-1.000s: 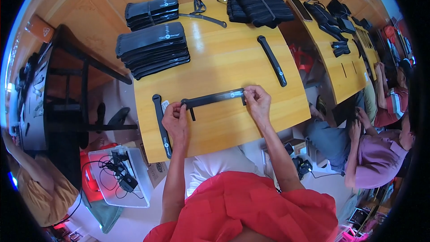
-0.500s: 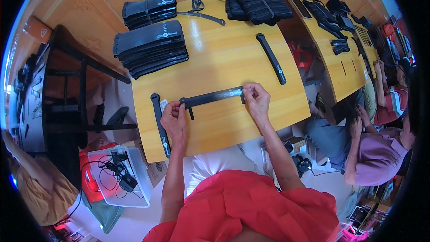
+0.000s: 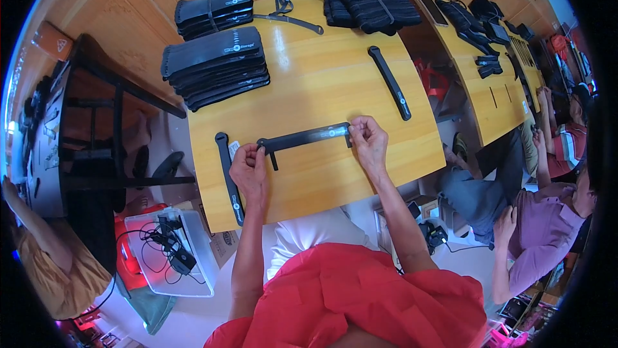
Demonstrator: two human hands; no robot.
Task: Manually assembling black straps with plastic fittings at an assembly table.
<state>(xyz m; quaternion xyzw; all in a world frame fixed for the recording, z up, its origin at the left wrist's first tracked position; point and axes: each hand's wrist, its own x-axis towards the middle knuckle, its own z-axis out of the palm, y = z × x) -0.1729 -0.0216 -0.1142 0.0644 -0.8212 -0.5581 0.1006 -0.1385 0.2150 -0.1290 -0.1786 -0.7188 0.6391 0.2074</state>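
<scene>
Stretched between my hands above the wooden table [image 3: 315, 187] is a black strap [image 3: 299, 138] with pale print toward its right part. My left hand [image 3: 248, 171] pinches its left end between thumb and fingers. At the other end, my right hand [image 3: 369, 145] has a similar pinch. A short dark tab [image 3: 274, 160] hangs down near the left end. Just left of my left hand lies another black strap [image 3: 228, 177], round-ended with a hole. A third such strap [image 3: 389, 83] lies flat on the table, beyond my right hand.
Stacks of black straps [image 3: 215, 65] stand at the table's back left, with a loose grey strap [image 3: 290, 21] beside them. Bundled black straps [image 3: 370, 3] sit at the back. Co-workers sit at a second table [image 3: 492, 100] on the right. A clear bin [image 3: 154, 277] holds cables.
My hands and the held strap stay almost in place. On the right, the co-worker in a purple shirt has shifted an arm and moved their hands apart.
</scene>
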